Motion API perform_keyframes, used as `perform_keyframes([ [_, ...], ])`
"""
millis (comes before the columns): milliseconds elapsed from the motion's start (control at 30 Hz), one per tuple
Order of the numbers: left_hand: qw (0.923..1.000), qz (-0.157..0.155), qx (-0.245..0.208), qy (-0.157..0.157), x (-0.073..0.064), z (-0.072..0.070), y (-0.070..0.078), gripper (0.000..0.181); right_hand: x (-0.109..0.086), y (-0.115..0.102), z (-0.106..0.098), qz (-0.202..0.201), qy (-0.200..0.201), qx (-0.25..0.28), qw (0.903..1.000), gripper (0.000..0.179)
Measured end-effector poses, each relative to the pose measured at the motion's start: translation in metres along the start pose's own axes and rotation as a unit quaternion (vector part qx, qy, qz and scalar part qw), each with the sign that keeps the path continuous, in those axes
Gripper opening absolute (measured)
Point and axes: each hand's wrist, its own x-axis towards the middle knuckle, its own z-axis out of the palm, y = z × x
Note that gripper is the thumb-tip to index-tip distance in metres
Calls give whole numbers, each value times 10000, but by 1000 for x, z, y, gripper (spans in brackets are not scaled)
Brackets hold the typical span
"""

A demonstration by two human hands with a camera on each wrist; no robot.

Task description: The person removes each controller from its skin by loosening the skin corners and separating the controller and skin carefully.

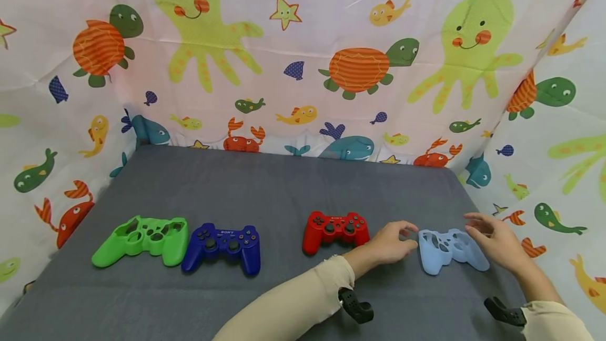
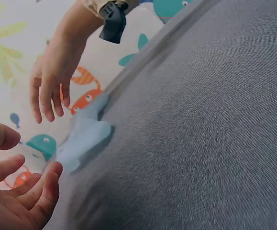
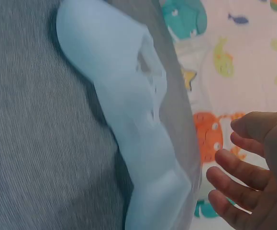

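Note:
A light blue silicone controller cover (image 1: 447,249) lies on the grey cloth at the right, with holes in its face. My left hand (image 1: 390,242) hovers at its left side, fingers loosely bent and holding nothing. On the other side my right hand (image 1: 494,238) is close to the cover's right grip, fingers apart and nothing between them. The left wrist view shows the pale cover (image 2: 83,139) between both hands. Seen from the right wrist, the cover (image 3: 128,96) lies beside the relaxed fingers (image 3: 238,170).
A red game controller (image 1: 335,231) sits left of my left hand. Farther left are a blue controller (image 1: 221,248) and a green controller cover (image 1: 144,239), side by side. A curtain with printed sea animals (image 1: 293,41) borders the table's back and sides.

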Motion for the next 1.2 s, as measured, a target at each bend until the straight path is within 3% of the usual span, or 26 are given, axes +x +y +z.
perform_keyframes([
  [133,9993,239,273,39,-11,-9,5,30,0,-16,7,-289,325,108,9990,29],
  [300,9972,569,412,-253,-30,-24,12,33,0,-34,16,-477,428,269,9976,27],
  [533,9955,831,396,-207,-50,-51,18,33,6,-60,24,-490,291,180,9982,29],
  [800,9926,1151,122,-365,-62,-82,29,32,12,-80,37,-795,65,711,9943,28],
  [933,9926,1157,334,-158,-71,-101,30,31,15,-91,50,-841,-116,970,9917,27],
  [1200,9930,968,641,234,-82,-128,11,30,22,-112,66,-914,-311,1178,9883,28],
])
